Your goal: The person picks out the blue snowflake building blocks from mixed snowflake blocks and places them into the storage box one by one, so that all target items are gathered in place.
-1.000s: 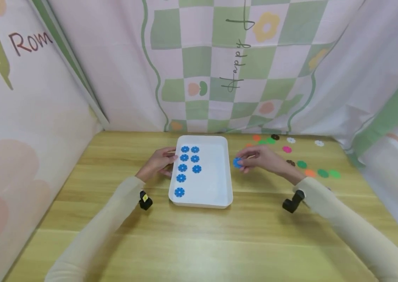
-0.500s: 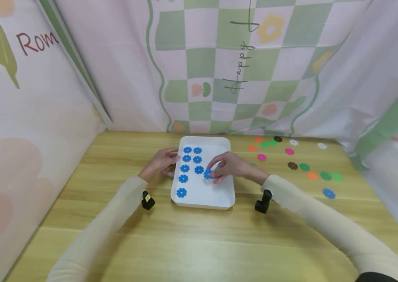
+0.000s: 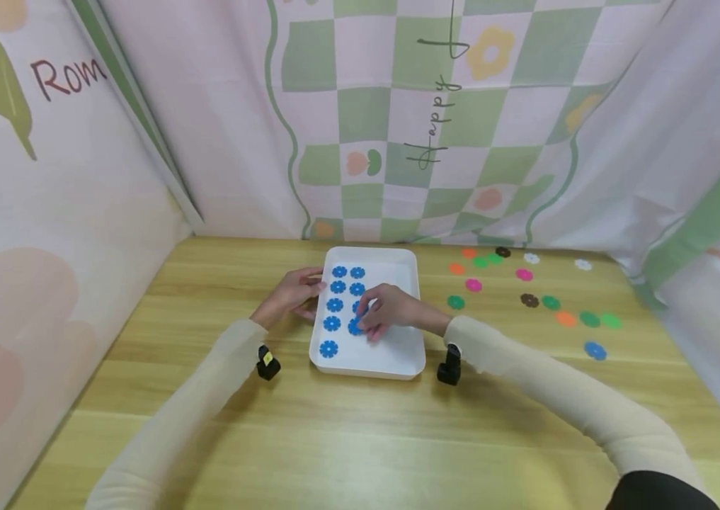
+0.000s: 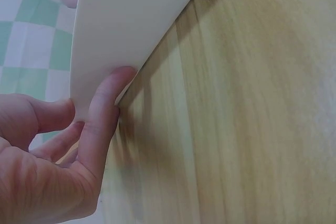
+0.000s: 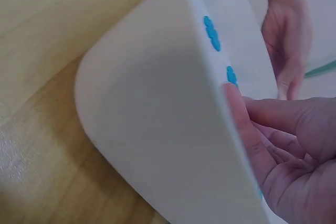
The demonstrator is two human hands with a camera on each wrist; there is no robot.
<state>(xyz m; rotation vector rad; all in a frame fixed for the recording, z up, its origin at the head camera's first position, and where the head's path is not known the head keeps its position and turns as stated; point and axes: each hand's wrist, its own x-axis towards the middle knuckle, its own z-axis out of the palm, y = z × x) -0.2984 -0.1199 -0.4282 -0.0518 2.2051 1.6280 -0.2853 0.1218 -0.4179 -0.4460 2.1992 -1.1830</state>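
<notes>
A white rectangular tray (image 3: pixel 391 358) stands on the wooden table. Its left rim is held by my left hand (image 3: pixel 291 290); in the left wrist view the thumb is at the rim and a finger (image 4: pixel 105 100) lies along the outer wall. Inside the tray, blue flower-shaped plastic discs form a left column, with a blue disc (image 3: pixel 331 324) near its lower end, and a second column beside it. My right hand (image 3: pixel 391 309) reaches over the right rim and pinches another blue disc (image 3: pixel 353 326) low in that second column. Its fingers partly cover the disc just above.
Loose flower-shaped discs lie on the table right of the tray, among them a blue disc (image 3: pixel 595 350), a pink disc (image 3: pixel 473 285), a brown disc (image 3: pixel 529 300) and a dark green disc (image 3: pixel 456 302). A patterned curtain (image 3: pixel 366 113) hangs behind the table.
The right hand has carried the blue disc left from beside the tray, over its right rim, to the second column. The left hand keeps its hold on the tray.
</notes>
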